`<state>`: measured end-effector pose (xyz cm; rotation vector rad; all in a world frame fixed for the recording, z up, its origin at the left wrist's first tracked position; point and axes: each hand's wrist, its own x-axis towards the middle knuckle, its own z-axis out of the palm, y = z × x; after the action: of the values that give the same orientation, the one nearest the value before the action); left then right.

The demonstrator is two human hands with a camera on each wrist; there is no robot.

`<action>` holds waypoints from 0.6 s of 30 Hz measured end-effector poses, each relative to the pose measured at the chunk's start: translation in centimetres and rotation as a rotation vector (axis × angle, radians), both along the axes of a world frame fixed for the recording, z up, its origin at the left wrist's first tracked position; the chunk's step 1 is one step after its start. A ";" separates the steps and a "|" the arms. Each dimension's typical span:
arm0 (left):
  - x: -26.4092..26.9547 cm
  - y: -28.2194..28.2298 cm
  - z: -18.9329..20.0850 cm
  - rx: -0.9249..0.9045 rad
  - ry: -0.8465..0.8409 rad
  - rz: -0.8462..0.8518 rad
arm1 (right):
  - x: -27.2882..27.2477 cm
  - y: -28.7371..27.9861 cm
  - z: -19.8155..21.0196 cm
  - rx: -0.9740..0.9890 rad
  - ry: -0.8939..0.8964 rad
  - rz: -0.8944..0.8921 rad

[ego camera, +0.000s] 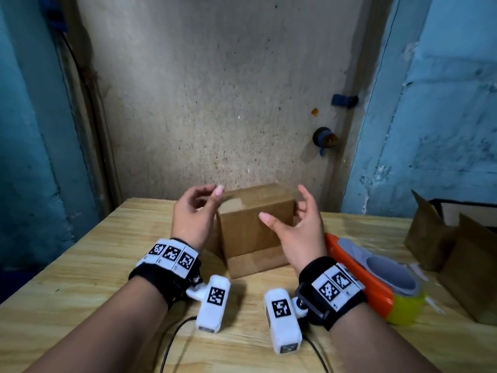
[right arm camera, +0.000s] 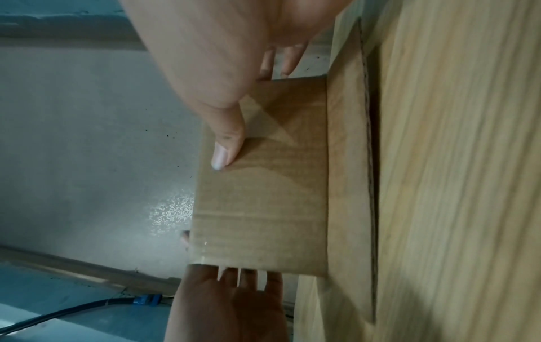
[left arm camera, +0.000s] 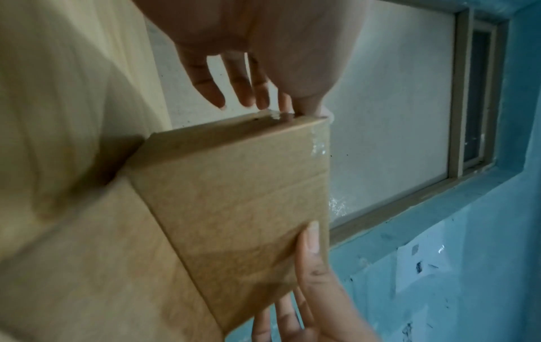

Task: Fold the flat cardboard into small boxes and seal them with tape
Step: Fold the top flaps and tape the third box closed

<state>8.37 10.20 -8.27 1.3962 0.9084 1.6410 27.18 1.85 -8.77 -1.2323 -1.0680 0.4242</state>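
Note:
A brown cardboard box (ego camera: pixel 250 232) stands upright on the wooden table (ego camera: pixel 80 265), its bottom flaps (ego camera: pixel 255 265) splayed outward on the tabletop. Clear tape (ego camera: pixel 234 204) shines on its top near the left edge. My left hand (ego camera: pixel 207 200) hovers at the top left corner. In the left wrist view its fingertips (left arm camera: pixel 287 106) touch the taped edge of the box (left arm camera: pixel 234 196). My right hand (ego camera: pixel 285 208) cups the right corner, fingers relaxed. Its thumb (right arm camera: pixel 225 150) lies against the front face of the box (right arm camera: pixel 263 185). Neither hand grips the box.
An orange tape dispenser (ego camera: pixel 357 270) with a yellow-green tape roll (ego camera: pixel 406 305) lies just right of my right wrist. More open cardboard boxes (ego camera: pixel 457 251) stand at the table's right edge. A wall rises close behind the table. Black cables (ego camera: pixel 172 343) run along the near edge.

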 end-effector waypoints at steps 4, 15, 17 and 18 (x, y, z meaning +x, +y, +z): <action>0.0 -0.9 0.4 -0.087 -0.069 -0.145 | 0.1 0.3 -0.5 0.074 -0.026 0.001; 1.0 1.2 -1.4 -0.126 -0.085 -0.055 | -1.4 -0.5 -0.1 0.030 0.007 0.281; 0.5 0.7 -1.0 -0.057 -0.089 0.063 | -1.3 -0.1 -0.4 0.044 0.028 0.242; 0.2 0.4 -0.7 -0.020 -0.101 0.106 | -1.4 -0.1 -0.3 0.056 0.038 0.212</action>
<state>8.55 10.57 -8.95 1.2582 0.9516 1.7596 25.77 1.74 -9.07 -1.0617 -1.1751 0.5735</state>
